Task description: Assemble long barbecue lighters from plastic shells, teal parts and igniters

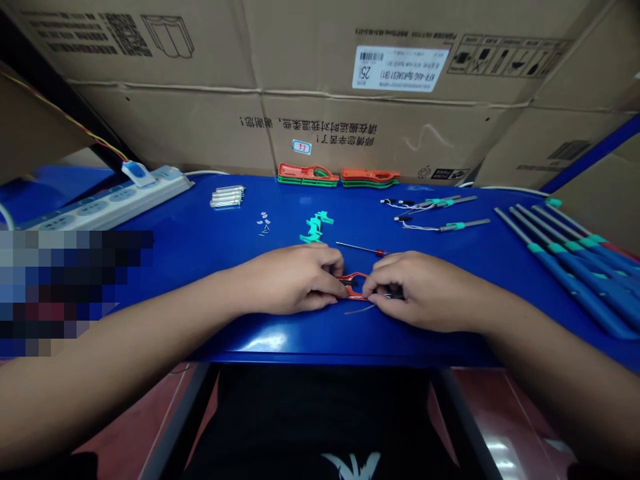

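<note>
Both my hands rest close together on the blue table [210, 233] near its front edge. My left hand [293, 279] is closed, its fingers pinching a small red plastic tool [354, 285] that lies between the hands. My right hand [415, 288] is also closed, pinching the same red tool and a thin wire [361, 309] that trails out toward me. A thin probe with a red tip [361, 249] lies just behind the hands. Small teal plastic pieces [315, 228] sit behind my left hand.
Several teal-and-blue rods [565, 263] lie at the right. Wired grey rods [440, 213], two red-and-green tools [337, 176], clear tubes [227, 196] and tiny metal parts [264, 223] lie further back. A white power strip [107, 203] is at the left. Cardboard boxes [350, 87] wall the rear.
</note>
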A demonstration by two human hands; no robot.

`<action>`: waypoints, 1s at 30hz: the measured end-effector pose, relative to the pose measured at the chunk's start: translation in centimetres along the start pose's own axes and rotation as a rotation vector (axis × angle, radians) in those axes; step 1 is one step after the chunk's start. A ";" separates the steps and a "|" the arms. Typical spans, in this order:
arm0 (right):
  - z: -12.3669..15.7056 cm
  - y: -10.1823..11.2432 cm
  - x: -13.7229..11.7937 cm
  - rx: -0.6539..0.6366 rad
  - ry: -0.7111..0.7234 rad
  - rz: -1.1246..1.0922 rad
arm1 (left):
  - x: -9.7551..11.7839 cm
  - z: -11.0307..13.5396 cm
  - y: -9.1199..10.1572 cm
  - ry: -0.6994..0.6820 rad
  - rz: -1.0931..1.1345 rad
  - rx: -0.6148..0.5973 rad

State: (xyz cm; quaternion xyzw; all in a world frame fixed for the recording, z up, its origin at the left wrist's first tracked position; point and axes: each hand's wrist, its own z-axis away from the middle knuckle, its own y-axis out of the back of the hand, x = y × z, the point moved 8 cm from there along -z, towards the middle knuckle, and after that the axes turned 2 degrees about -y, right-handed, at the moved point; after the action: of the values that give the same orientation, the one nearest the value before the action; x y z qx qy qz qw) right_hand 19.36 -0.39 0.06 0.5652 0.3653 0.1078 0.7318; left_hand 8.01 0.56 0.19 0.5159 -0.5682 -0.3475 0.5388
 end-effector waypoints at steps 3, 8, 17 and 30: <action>0.1 0.0 0.2 -0.022 -0.021 0.018 | -0.1 0.1 -0.1 0.024 -0.027 -0.012; 0.1 -0.1 0.3 -0.031 -0.034 0.027 | 0.0 0.0 -0.1 0.032 -0.049 -0.001; 1.6 2.5 1.8 -0.053 0.088 0.039 | -0.6 -0.1 -0.3 0.054 0.014 0.005; 1.3 1.7 2.6 -0.177 0.101 0.047 | -0.9 0.1 -0.4 0.084 0.066 -0.005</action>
State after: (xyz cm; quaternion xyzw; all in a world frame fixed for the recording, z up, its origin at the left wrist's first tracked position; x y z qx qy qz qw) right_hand 22.52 0.73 0.66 0.5005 0.3773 0.1851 0.7569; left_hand 7.94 1.29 -0.38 0.5098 -0.5608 -0.3089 0.5747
